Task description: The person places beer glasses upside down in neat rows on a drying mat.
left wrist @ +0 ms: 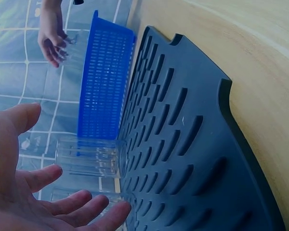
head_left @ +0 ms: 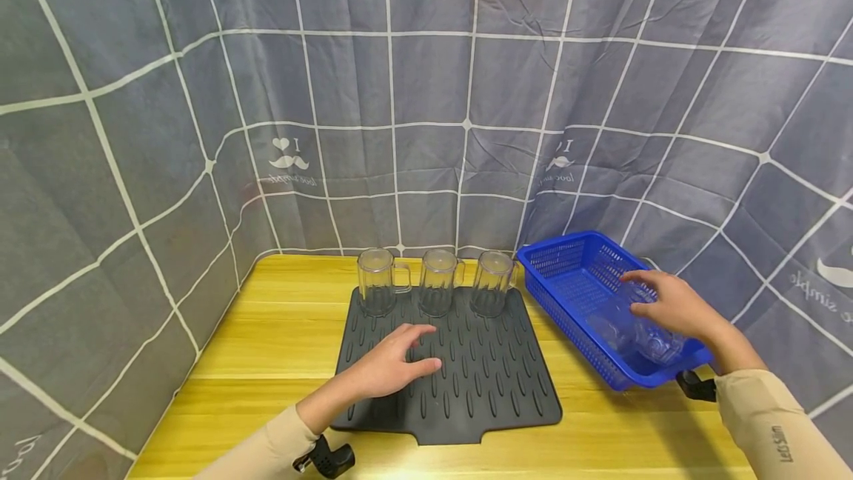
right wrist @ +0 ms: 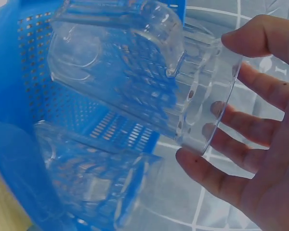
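My right hand (head_left: 676, 310) is over the near right part of the blue basket (head_left: 566, 310). Its thumb and fingers grip a clear mug (right wrist: 135, 62) around one end, and the mug lies tilted, its handle on the upper side in the right wrist view. Beside it in the basket is another clear mug (right wrist: 96, 178). My left hand (head_left: 393, 361), fingers spread and holding nothing, hovers over the dark ridged mat (head_left: 460, 391). Three clear mugs stand in a row along the mat's far edge: left mug (head_left: 376, 280), middle mug (head_left: 437, 284), right mug (head_left: 492, 286).
The mat lies on a yellow wood-grain table (head_left: 266, 339), and the basket stands just right of it. A grey curtain (head_left: 426, 80) with white grid lines hangs behind the table and along both sides.
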`<state>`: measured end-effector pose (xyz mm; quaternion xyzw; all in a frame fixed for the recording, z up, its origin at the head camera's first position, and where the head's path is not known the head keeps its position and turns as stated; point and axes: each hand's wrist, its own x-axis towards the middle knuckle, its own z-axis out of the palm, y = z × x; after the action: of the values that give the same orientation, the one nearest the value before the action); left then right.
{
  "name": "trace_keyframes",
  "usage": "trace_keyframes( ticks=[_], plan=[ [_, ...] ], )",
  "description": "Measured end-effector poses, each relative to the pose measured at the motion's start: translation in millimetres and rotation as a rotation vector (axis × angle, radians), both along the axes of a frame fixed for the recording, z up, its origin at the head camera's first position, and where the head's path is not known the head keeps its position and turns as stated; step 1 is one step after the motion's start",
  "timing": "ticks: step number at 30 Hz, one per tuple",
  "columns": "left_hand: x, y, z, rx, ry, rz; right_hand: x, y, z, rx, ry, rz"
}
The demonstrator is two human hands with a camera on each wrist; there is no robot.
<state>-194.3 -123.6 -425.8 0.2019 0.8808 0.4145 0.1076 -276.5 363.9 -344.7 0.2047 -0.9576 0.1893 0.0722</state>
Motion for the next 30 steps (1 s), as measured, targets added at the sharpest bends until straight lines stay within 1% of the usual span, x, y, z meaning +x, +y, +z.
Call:
trace_keyframes(
  ticks=[4,11,18,22,26,30],
  plan=[
    [0.3,0,2.3,0.000,0.004,-0.002,0.8,-4,8.6,-0.023,-0.006,-0.008],
    [0.0,0,4.8,0.005,-0.003,-0.007,2.4,-14,23.3,-0.034,0.075,0.020],
    [-1.3,1,5.0,-0.004,-0.009,-0.002,5.4,-25,39.9,-0.041,0.101,0.037],
    [-1.6,2,5.6,-0.006,-0.019,0.000,7.1,-31,46.4,-0.057,0.118,0.050],
    [-1.4,1,5.4,-0.002,-0.020,0.000,10.0,-37,49.8,-0.085,0.103,0.045],
    [-2.0,1,4.2,0.002,-0.025,-0.001,14.4,-43,51.2,-0.119,0.046,0.021]
  ],
)
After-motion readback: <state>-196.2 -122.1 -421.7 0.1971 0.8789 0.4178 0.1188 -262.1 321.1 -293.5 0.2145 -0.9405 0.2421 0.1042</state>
